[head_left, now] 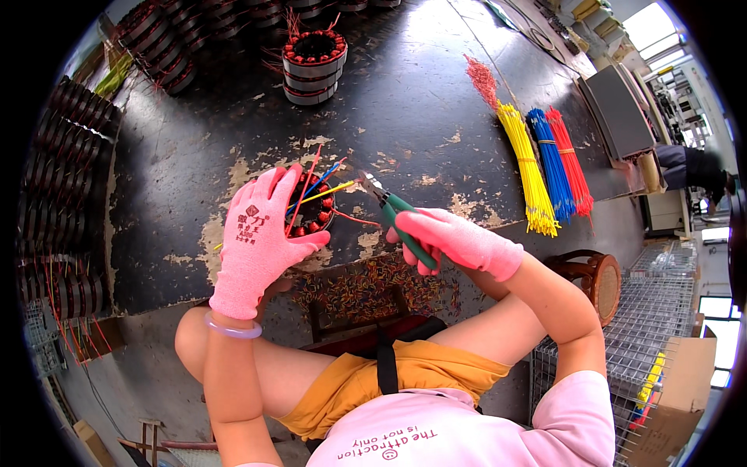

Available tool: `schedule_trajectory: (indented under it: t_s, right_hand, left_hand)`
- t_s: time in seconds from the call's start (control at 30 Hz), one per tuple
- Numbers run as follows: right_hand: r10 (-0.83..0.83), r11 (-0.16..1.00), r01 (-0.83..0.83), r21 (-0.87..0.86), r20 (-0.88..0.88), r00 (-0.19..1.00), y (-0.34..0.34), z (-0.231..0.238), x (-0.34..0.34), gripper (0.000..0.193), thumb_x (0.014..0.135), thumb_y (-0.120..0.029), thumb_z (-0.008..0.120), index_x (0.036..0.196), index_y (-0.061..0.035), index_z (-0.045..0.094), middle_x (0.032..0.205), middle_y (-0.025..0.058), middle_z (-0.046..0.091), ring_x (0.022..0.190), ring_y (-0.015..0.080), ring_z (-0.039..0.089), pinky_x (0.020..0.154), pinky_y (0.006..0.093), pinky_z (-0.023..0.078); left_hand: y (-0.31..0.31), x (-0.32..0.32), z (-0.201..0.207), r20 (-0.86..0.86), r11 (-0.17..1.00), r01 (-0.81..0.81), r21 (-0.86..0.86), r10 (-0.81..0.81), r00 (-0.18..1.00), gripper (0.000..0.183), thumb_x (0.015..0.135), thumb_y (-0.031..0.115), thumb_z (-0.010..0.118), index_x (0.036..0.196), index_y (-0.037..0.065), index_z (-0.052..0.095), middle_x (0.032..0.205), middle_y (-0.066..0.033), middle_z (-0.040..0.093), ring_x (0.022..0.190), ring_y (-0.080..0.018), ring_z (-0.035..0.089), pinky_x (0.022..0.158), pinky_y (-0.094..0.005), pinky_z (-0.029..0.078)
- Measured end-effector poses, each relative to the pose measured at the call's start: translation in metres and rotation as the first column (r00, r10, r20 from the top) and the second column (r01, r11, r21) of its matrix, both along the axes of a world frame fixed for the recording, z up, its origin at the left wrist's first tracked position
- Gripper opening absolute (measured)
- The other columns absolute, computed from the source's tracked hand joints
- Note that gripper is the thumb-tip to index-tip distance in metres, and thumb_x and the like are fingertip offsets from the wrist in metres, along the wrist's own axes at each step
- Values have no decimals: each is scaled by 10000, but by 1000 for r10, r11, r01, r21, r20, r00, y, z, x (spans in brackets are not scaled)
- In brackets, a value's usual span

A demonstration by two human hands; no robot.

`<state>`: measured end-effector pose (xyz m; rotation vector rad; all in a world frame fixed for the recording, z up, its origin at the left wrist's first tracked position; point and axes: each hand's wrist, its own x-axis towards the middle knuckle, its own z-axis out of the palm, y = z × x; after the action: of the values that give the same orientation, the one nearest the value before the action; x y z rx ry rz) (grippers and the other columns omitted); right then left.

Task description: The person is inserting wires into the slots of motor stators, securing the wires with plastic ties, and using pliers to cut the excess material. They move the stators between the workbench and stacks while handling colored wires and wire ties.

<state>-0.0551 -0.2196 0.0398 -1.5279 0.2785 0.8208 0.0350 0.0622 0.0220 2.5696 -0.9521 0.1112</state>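
Note:
My left hand (pixel 263 226), in a pink glove, lies over the left side of a motor stator (pixel 320 208) near the table's front edge. Its fingers stretch across the rim and the thumb points right, apart from them. Out of the stator's red-wound centre come a yellow wire (pixel 331 191), a blue wire (pixel 320 180) and red wires. My right hand (pixel 447 237), gloved likewise, is closed round green-handled cutting pliers (pixel 399 205). The plier jaws are at the yellow wire's tip; whether they touch it I cannot tell. My left palm hides part of the stator.
Another stator (pixel 313 78) stands farther back on the worn black table (pixel 405 101). Bundled yellow wires (pixel 529 167), blue wires (pixel 552 163) and red wires (pixel 572 159) lie at right. Stators are stacked along the left (pixel 66 202). Wire scraps (pixel 366 300) fill a space below the edge.

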Motion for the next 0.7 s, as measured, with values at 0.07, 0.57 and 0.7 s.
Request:
schedule_trajectory:
  t_s: [0.07, 0.57, 0.7]
  right_hand:
    - [-53, 999, 53, 6, 15, 998, 1, 0, -2, 547, 1044, -522, 506, 1206, -10, 611, 844, 38, 678, 660, 110, 642, 601, 243, 496]
    - [81, 987, -66, 147, -98, 992, 0, -6, -4, 627, 1003, -633, 517, 1216, -45, 567, 968, 102, 714, 808, 184, 732, 692, 298, 584]
    - [40, 994, -32, 108, -71, 997, 6, -1, 0, 626, 1003, -642, 509, 1177, -45, 577, 927, 88, 706, 790, 176, 726, 669, 294, 581]
  left_hand:
    - [-3, -2, 7, 17, 1000, -3, 18, 3, 1000, 919, 675, 480, 874, 1399, 33, 527, 1278, -144, 573, 1180, -359, 574, 1045, -467, 440]
    - [-3, -8, 3, -39, 961, -250, 117, 256, 966, 961, 675, 484, 897, 1417, 12, 508, 1258, -171, 624, 1115, -361, 645, 930, -438, 530]
    - [-3, -8, 5, -41, 962, -246, 116, 252, 967, 961, 677, 482, 897, 1417, 11, 506, 1258, -172, 625, 1114, -363, 645, 928, -442, 531]
